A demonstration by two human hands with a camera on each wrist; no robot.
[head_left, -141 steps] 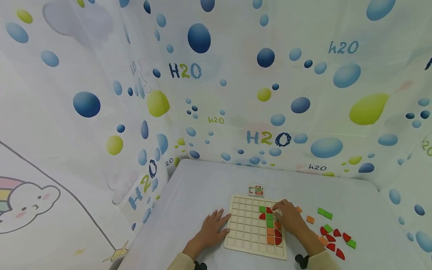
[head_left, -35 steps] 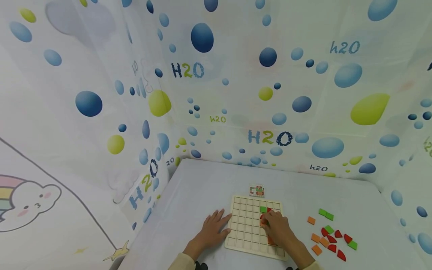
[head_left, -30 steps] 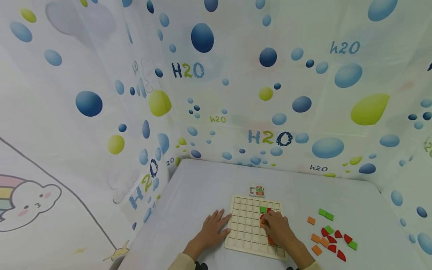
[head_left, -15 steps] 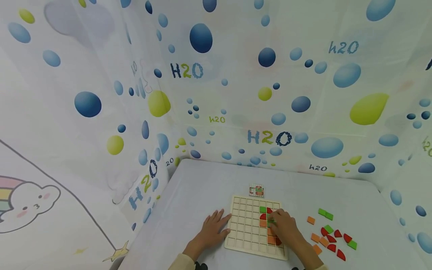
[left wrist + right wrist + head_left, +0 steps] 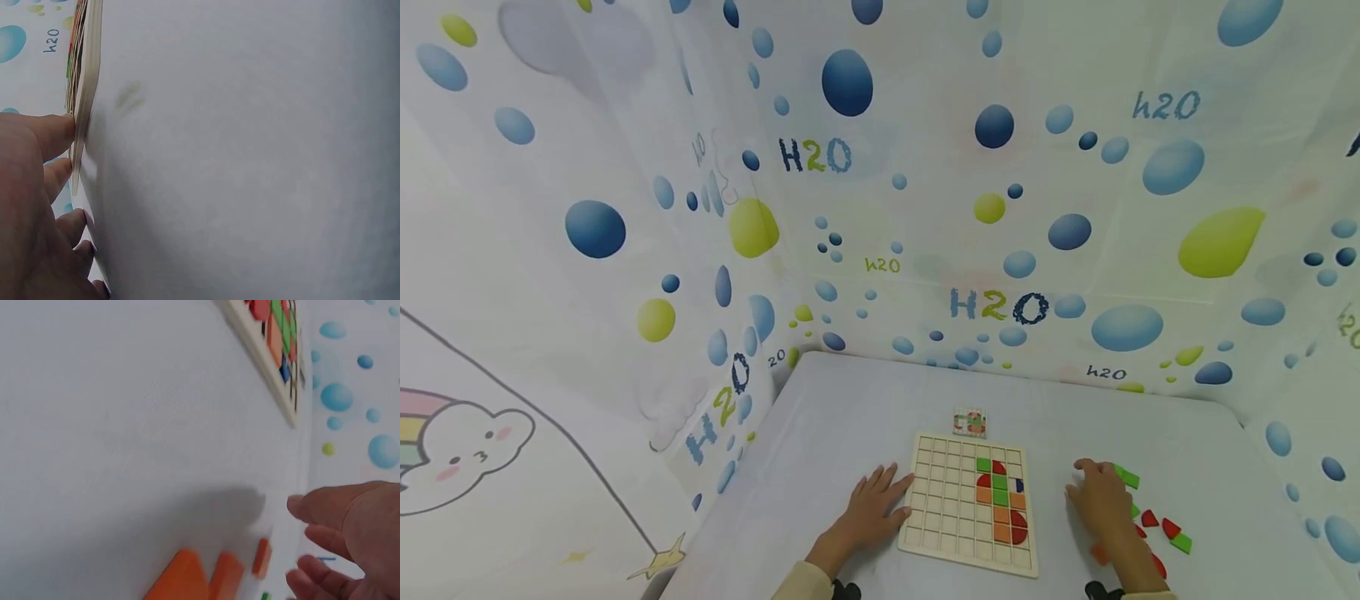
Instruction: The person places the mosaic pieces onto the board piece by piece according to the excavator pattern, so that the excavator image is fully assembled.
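Note:
My left hand (image 5: 874, 504) lies with fingers spread at the left edge of a wooden grid board (image 5: 940, 508); in the left wrist view its thumb and a finger touch the board's side (image 5: 89, 69). Green, red and orange tiles fill several cells at the board's right, with a small blue piece (image 5: 1019, 485) in the right column. Right of the board, my right hand (image 5: 1101, 500) hovers over loose tiles, fingers loosely bent and apart with nothing between them. In the right wrist view an orange tile (image 5: 262, 558) lies below its fingers.
Behind the board lies a small pattern card (image 5: 970, 422). Green tiles (image 5: 1127, 477) and red quarter-round tiles (image 5: 1171, 527) are scattered at the right, partly covered by my right hand and forearm. A patterned curtain (image 5: 925, 225) stands behind the white table.
My right hand has moved right, from the board to the loose tiles. An orange tile now sits below the left red tile, absent in the oldest frame. The left hand stays in place.

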